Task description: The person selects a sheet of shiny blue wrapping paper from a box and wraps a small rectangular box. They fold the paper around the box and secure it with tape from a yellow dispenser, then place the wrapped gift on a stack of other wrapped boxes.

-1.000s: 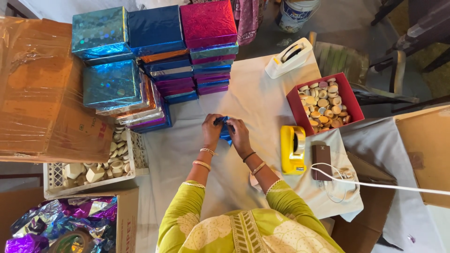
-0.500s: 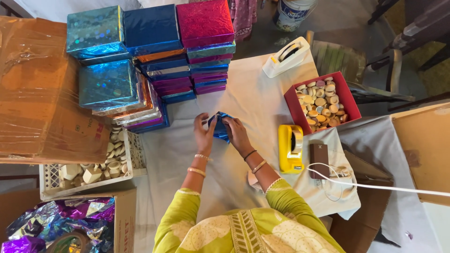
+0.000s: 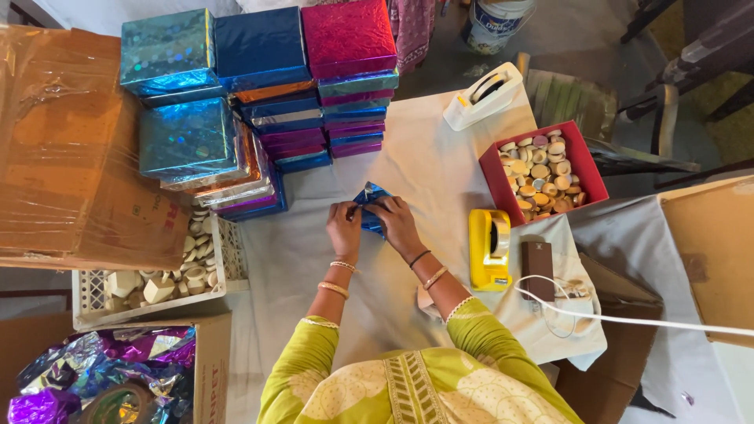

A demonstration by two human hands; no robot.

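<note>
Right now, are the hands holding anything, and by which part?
Both hold one small item wrapped in shiny blue foil. The left hand pinches its left edge with the fingers; the right hand covers its right side, on the white cloth.

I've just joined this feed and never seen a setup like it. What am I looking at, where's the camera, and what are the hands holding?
There is no machine here. One camera sits on a person's head and looks down at their bare hands. The left hand and right hand together pinch a small blue foil packet on a white cloth-covered table. Behind it stand stacks of foil-wrapped boxes. To the right are a red box of small round pieces, a yellow tape dispenser and a white tape dispenser.
</note>
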